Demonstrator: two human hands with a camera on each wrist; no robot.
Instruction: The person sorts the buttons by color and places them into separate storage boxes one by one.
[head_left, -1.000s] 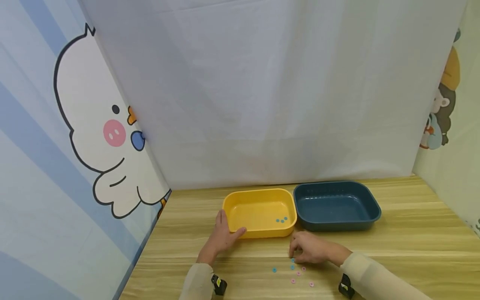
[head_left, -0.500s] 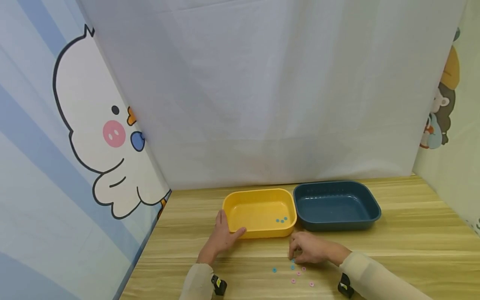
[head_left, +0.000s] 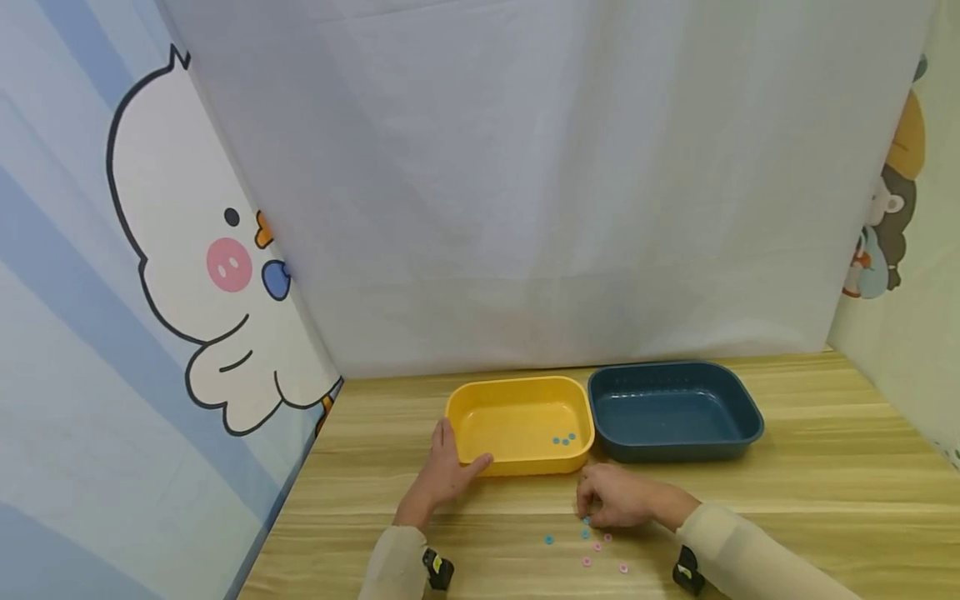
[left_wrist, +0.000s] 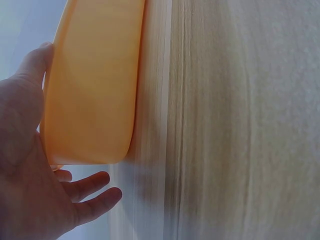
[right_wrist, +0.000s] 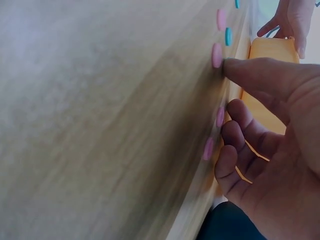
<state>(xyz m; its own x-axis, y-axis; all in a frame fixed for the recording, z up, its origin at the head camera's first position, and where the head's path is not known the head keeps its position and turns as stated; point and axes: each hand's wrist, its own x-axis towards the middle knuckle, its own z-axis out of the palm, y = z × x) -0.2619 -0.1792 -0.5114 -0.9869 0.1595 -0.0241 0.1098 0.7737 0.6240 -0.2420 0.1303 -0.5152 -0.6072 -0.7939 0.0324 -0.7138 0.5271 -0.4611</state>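
My left hand (head_left: 442, 475) rests against the left front corner of a yellow tray (head_left: 525, 468), its thumb on the rim. In the left wrist view the other fingers stretch past the tray's end wall. My right hand (head_left: 618, 496) is down at the table, its thumb and index fingertips at a small blue ring-shaped bead (head_left: 587, 521). In the right wrist view the thumb hides the index tip, and the remaining fingers curl loosely. Close by lie more blue beads (head_left: 549, 540) and several pink beads (head_left: 597, 547). Three blue beads (head_left: 566, 442) sit inside the yellow tray.
A dark blue tray (head_left: 675, 452) stands directly right of the yellow one. The wood-grain table (head_left: 360, 500) ends at a white curtain (head_left: 525, 208) behind. Printed curtains (head_left: 225, 250) hang at the left and right.
Both hands keep their places, with the right fingertips still at the same blue bead. The head view shifts very slightly; trays and beads are unmoved.
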